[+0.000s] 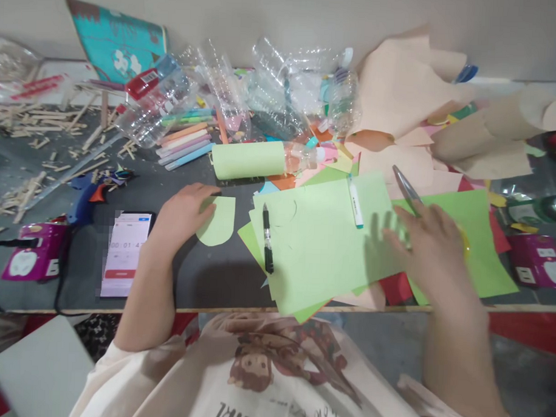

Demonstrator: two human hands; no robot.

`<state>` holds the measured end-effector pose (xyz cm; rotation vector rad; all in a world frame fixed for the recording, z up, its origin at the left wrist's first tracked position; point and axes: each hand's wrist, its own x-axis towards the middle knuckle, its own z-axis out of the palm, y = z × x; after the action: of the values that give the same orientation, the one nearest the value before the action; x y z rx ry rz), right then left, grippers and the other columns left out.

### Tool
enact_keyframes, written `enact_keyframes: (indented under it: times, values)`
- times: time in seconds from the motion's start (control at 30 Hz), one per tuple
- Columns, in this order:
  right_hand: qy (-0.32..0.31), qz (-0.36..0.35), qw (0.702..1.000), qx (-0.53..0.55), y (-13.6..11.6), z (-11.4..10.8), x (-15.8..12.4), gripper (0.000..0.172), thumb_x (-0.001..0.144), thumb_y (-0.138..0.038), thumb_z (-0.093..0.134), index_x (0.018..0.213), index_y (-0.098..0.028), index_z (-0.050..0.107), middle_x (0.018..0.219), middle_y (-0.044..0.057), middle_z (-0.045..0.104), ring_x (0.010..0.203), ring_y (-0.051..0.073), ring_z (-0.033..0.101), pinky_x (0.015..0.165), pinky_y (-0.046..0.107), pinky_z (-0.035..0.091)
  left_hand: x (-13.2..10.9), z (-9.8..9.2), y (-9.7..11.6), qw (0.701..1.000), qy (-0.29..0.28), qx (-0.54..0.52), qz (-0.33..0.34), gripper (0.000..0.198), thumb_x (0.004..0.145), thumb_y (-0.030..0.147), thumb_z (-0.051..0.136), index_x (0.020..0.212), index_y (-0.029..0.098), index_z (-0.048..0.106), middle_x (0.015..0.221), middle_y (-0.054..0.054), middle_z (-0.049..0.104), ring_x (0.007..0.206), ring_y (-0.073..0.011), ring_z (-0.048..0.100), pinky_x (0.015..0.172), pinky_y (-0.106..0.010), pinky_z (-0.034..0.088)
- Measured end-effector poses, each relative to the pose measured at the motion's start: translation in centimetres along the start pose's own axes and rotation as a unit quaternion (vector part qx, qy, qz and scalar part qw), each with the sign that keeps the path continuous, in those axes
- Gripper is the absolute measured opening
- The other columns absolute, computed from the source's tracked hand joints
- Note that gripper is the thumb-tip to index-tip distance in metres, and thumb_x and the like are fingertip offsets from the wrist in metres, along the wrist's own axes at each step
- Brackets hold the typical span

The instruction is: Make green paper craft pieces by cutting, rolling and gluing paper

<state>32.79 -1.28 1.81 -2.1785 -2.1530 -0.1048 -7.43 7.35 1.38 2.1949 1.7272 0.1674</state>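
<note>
Light green, the cut-out (221, 226) with one rounded end lies at the fingertips of my left hand (181, 216); I cannot tell whether they pinch it or only rest on it. Well apart from it, my right hand (434, 250) is blurred, fingers spread over the scissors (405, 185), whose blades point away from me; from here I cannot make out a grip. Between the hands I have a green sheet (324, 249) on loose paper (490, 270), with a black pen (267, 240) on its left part and a white marker (355, 204) near its far edge. Beyond, a green-wrapped bottle (250, 160) lies on its side. I see a phone (124, 249) beside the left forearm (150, 295), then felt pens (185, 145), clear bottles (287, 75), brown paper (396, 91) and, far left, sticks (57, 117).
</note>
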Motion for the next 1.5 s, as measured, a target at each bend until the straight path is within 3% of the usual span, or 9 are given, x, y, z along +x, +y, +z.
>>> enact_keyframes:
  times: [0.1,0.27,0.43,0.7,0.9,1.07,1.2,1.37,1.5]
  values:
    - [-0.014,-0.176,0.978,0.111,-6.7,0.0,-0.1,0.037,0.096,-0.035,0.043,0.125,-0.018,0.06,0.133,0.015,0.06,0.127,0.031,0.053,0.103,0.053,0.044,0.1,-0.1,0.3,1.0,0.002,0.01,0.02,0.038,0.087,0.029,0.042,0.118,0.018,0.063,0.118,-0.013,0.066,0.109,-0.0321,0.06,0.091,-0.044,0.047]
    - [-0.084,-0.461,0.868,0.167,-14.3,2.4,-0.1,0.045,0.097,-0.041,0.045,0.132,-0.015,0.055,0.14,0.011,0.057,0.135,0.025,0.046,0.109,0.045,0.041,0.0,0.1,1.4,0.993,0.055,0.009,0.104,0.038,0.093,0.029,0.035,0.112,0.015,0.065,0.117,-0.013,0.067,0.11,-0.0282,0.061,0.096,-0.043,0.047]
    - [-0.044,-0.463,0.874,0.139,-13.8,3.9,0.1,0.046,0.098,-0.042,0.042,0.129,-0.012,0.058,0.135,0.01,0.061,0.131,0.026,0.05,0.107,0.046,0.042,-0.1,0.8,2.0,0.987,0.041,0.006,0.153,0.04,0.096,0.029,0.031,0.11,0.015,0.066,0.113,-0.013,0.069,0.106,-0.027,0.062,0.092,-0.042,0.049]
    - [-0.013,-0.378,0.923,0.068,-10.0,2.1,0.4,0.036,0.096,-0.036,0.047,0.119,-0.013,0.064,0.121,0.012,0.069,0.12,0.028,0.055,0.106,0.045,0.037,0.2,1.5,2.3,0.984,-0.02,0.014,0.179,0.039,0.093,0.022,0.034,0.109,0.014,0.068,0.106,-0.013,0.069,0.098,-0.0274,0.063,0.085,-0.043,0.05]
    - [-0.012,-0.326,0.942,0.082,-10.8,1.6,1.6,0.027,0.095,-0.024,0.048,0.083,-0.012,0.07,0.084,0.012,0.069,0.09,0.026,0.059,0.085,0.039,0.044,0.0,2.2,3.6,0.982,-0.06,-0.005,0.179,0.038,0.089,0.013,0.033,0.101,0.015,0.069,0.105,-0.012,0.068,0.096,-0.0264,0.061,0.088,-0.045,0.047]
    - [-0.078,-0.366,0.915,0.15,-14.1,1.8,2.4,0.024,0.095,-0.025,0.049,0.091,-0.012,0.069,0.086,0.011,0.067,0.082,0.023,0.059,0.074,0.035,0.043,-0.2,2.6,3.7,0.982,-0.052,-0.035,0.179,0.041,0.089,0.01,0.031,0.102,0.018,0.069,0.113,-0.011,0.067,0.104,-0.0253,0.06,0.092,-0.046,0.045]
    - [-0.096,-0.416,0.891,0.154,-15.5,2.9,2.7,0.025,0.094,-0.029,0.053,0.11,-0.016,0.067,0.102,0.012,0.069,0.093,0.025,0.062,0.073,0.034,0.044,-0.3,3.1,4.0,0.97,-0.11,-0.044,0.214,0.047,0.088,0.009,0.03,0.118,0.02,0.065,0.126,-0.011,0.064,0.118,-0.0256,0.057,0.1,-0.047,0.043]
    - [-0.012,-0.459,0.876,0.144,-14.0,5.7,2.0,0.046,0.097,-0.037,0.048,0.136,-0.014,0.051,0.141,0.011,0.056,0.129,0.025,0.049,0.102,0.039,0.038,-0.6,3.1,4.4,0.964,-0.137,-0.093,0.207,0.057,0.09,0.011,0.026,0.145,0.018,0.039,0.148,-0.007,0.048,0.135,-0.0184,0.045,0.117,-0.043,0.029]
    - [-0.001,-0.442,0.889,0.122,-11.9,5.4,1.9,0.048,0.098,-0.041,0.043,0.138,-0.015,0.049,0.145,0.01,0.052,0.131,0.025,0.048,0.104,0.041,0.037,-0.4,2.4,4.1,0.98,-0.069,-0.097,0.162,0.05,0.09,0.014,0.027,0.133,0.014,0.054,0.135,-0.009,0.06,0.124,-0.0217,0.056,0.11,-0.043,0.04]
